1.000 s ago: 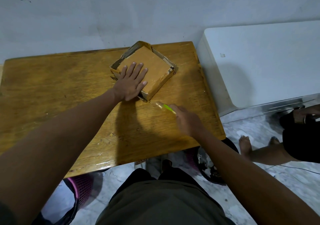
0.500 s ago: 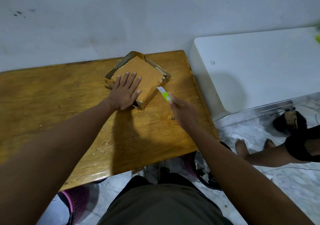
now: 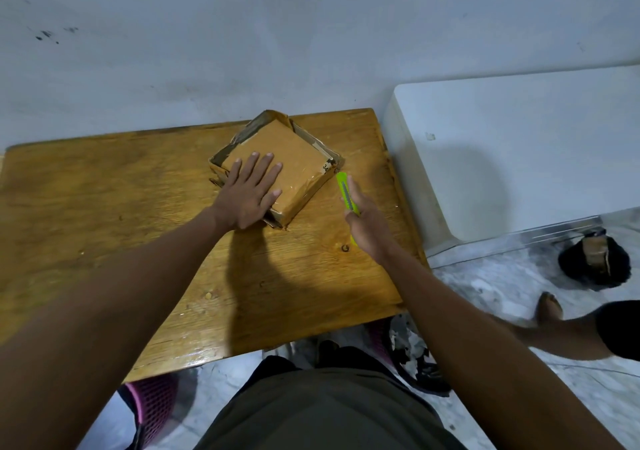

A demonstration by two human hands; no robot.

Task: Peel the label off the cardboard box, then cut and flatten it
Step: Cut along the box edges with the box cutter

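A flat brown cardboard box (image 3: 298,158) lies turned like a diamond at the far middle of the wooden table (image 3: 104,200). A scrap of white label with black print (image 3: 326,166) shows near its right corner. My left hand (image 3: 250,191) presses flat on the box's near left part, fingers spread. My right hand (image 3: 365,222) grips a lime-green utility knife (image 3: 347,194), whose tip sits just beside the box's right corner. I cannot tell whether the blade touches the cardboard.
A white appliance (image 3: 519,158) stands right of the table against the grey wall. On the marble floor are another person's leg and foot (image 3: 550,311), a black bag (image 3: 594,264), a bin with scraps (image 3: 412,356) and a pink mesh basket (image 3: 152,401).
My right hand carried the knife from the box's near corner up along its right side to the right corner. My left hand stayed pressed on the box.
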